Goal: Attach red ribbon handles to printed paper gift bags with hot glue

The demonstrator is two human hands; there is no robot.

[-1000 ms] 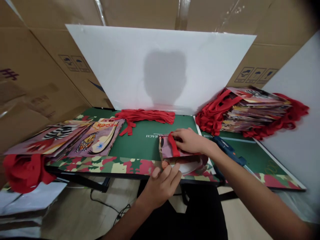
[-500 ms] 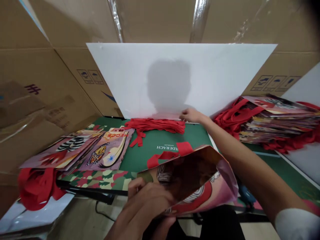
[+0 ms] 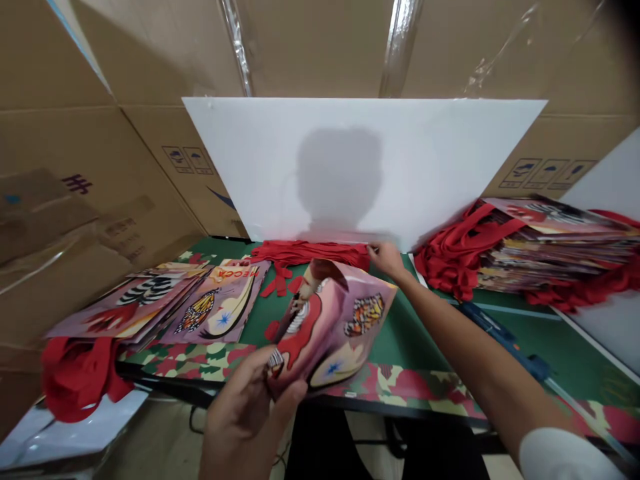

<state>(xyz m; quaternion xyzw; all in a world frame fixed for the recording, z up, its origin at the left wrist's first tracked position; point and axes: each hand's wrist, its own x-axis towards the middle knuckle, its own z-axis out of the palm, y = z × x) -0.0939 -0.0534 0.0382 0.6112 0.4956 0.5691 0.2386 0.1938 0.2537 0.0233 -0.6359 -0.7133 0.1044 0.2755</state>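
Note:
My left hand (image 3: 253, 407) is closed on the lower edge of a printed paper bag (image 3: 345, 340), thumb in front. The bag is tilted, with a red-lipped mouth on one side and a butterfly on another. A bit of red strap shows behind its left side. At the back of the table, my right hand (image 3: 387, 259) pinches the right end of a bundle of red fabric straps (image 3: 320, 253). How many straps lie between its fingertips cannot be made out.
Flat printed bags (image 3: 135, 300) with red handles hang over the table's left front edge. A tall bag stack (image 3: 540, 250) stands right. A blue glue gun (image 3: 493, 327) lies beside my right forearm. A white board (image 3: 240, 167) and cardboard walls (image 3: 310, 47) rise behind.
My left hand has turned the bag so its mouth faces away and its printed sides show. My right hand stays at the straps' right end, its fingers now against them. The glue gun has come into view.

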